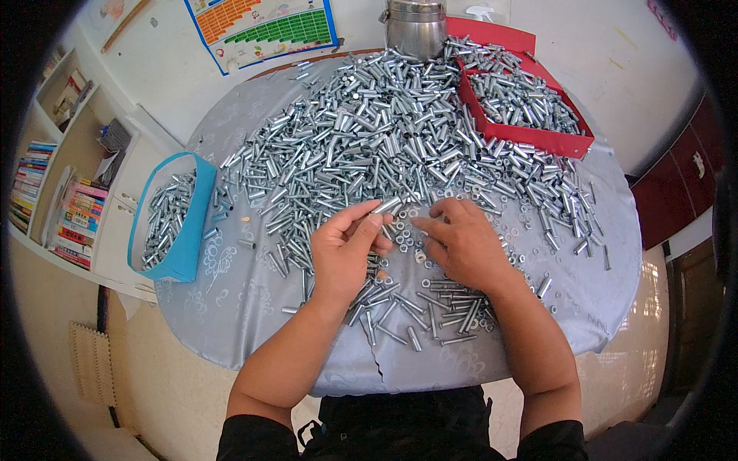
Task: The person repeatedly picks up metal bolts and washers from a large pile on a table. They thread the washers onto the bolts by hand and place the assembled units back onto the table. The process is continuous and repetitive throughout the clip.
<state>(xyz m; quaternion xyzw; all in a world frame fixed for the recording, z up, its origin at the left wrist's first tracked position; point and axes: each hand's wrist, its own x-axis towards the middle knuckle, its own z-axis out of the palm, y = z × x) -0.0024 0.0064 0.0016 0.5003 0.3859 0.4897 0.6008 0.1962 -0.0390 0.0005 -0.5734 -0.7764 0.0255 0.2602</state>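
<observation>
My left hand (344, 250) pinches a shiny metal sleeve (389, 205) between thumb and fingers, over the middle of the table. Just right of it my right hand (470, 250) reaches palm down, fingers bent and apart, low over loose nuts and washers (420, 256). Nothing shows in its fingers, though their undersides are partly hidden. Beyond both hands spreads a large heap of metal sleeves and bolts (361, 131). Between my forearms lies a smaller group of long bolts (459, 309), with a few sleeves (414, 339) among them.
A blue bin (183, 261) of metal parts stands at the left. At the back right sits a red box (550, 144) filled with more parts, beside a steel pot (416, 31). The grey tablecloth (254, 323) has a tear near the front edge. Bookshelves (77, 177) stand left.
</observation>
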